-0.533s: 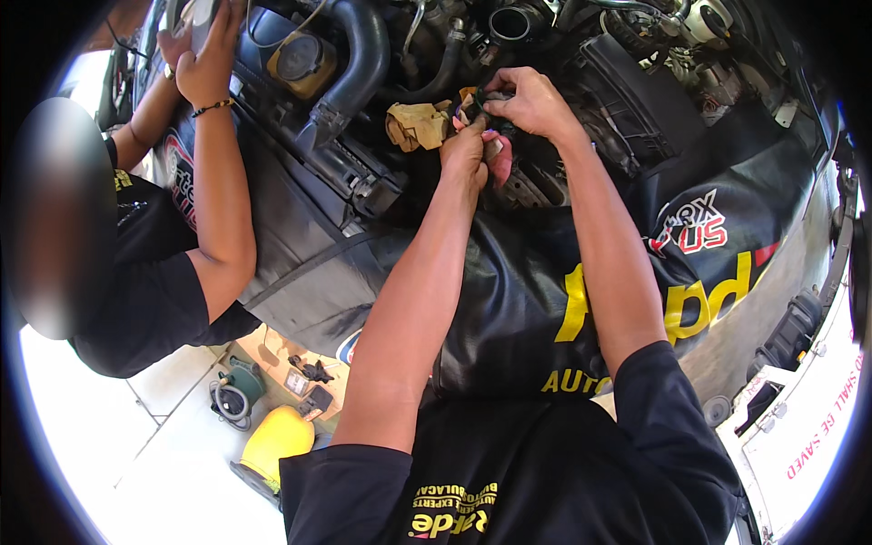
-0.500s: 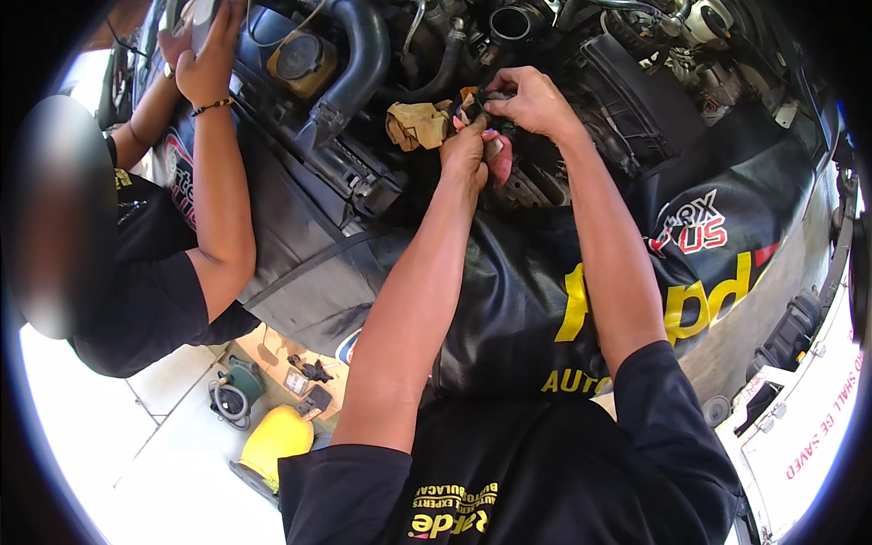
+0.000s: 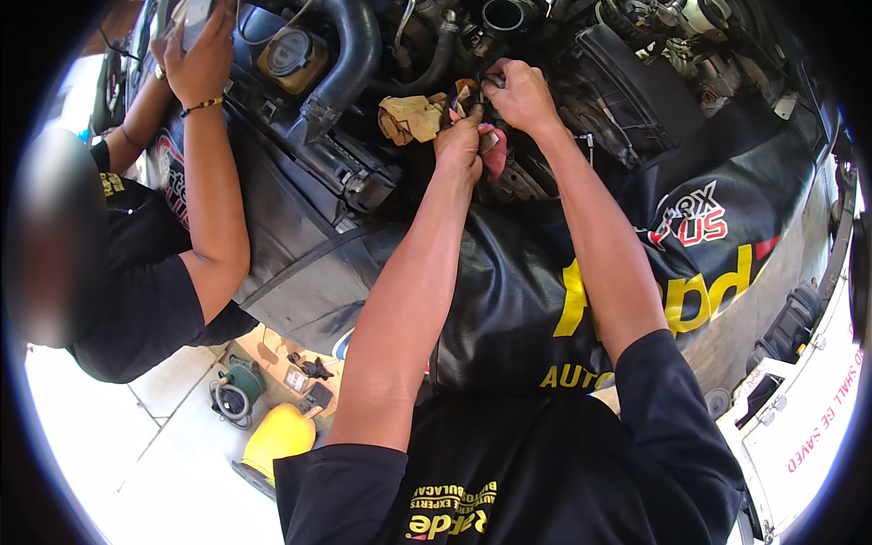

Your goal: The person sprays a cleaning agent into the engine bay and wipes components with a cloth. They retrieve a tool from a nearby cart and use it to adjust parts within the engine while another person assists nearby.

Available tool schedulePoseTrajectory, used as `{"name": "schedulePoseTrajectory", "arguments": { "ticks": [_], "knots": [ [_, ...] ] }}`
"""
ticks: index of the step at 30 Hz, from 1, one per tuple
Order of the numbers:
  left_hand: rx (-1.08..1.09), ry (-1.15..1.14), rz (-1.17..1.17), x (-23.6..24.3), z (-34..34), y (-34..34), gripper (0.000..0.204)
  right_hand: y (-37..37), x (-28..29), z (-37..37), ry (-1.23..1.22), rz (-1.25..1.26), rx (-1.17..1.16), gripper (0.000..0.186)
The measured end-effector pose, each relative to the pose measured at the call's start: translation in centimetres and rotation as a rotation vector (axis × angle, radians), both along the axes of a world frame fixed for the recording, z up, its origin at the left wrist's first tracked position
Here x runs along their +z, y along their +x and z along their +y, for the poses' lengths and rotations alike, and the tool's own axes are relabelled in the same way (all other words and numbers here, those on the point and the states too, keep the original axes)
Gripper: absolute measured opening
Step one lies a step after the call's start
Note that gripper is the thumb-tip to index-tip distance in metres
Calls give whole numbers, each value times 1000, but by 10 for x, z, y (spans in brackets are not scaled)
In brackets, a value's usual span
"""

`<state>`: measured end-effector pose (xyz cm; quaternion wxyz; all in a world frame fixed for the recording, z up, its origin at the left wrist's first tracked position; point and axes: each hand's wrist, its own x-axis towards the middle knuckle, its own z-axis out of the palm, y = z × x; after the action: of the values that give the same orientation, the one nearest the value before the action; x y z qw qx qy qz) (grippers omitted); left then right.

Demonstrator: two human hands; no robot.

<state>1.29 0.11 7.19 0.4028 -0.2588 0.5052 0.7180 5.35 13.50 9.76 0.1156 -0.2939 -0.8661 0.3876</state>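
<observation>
Over the engine bay, my left hand (image 3: 460, 143) is closed around a bunched pink-and-multicoloured rag (image 3: 493, 153), which pokes out on both sides of the fingers. My right hand (image 3: 522, 98) is right beside it, thumb and fingers pinched together on something small and dark that I cannot make out. Crumpled tan paper or cloth (image 3: 411, 119) lies just left of the rag. Beyond my hands is a round open pipe mouth (image 3: 505, 15). A black plastic housing (image 3: 627, 100) lies to the right of my right hand.
A co-worker (image 3: 145, 263) stands at the left, both hands around a grey object (image 3: 197, 20). A thick black hose (image 3: 352, 59) and a yellowish capped reservoir (image 3: 292, 59) lie at the upper left. Black fender covers (image 3: 509, 272) drape the car's front edge. A yellow container (image 3: 280, 438) stands below.
My right hand has shifted slightly up and left, its fingers more curled. A green bit between my hands no longer shows plainly. The view has moved a little.
</observation>
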Motion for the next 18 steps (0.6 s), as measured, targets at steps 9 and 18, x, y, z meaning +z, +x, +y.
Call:
{"name": "schedulePoseTrajectory", "arguments": {
  "ticks": [9,18],
  "knots": [
    [-49,-33,-41,9,-2,1,29,5,9,26,-328,217,-76,38],
    [-41,21,10,3,-3,0,28,18,23,21,-96,-34,215,39]
  ]
}}
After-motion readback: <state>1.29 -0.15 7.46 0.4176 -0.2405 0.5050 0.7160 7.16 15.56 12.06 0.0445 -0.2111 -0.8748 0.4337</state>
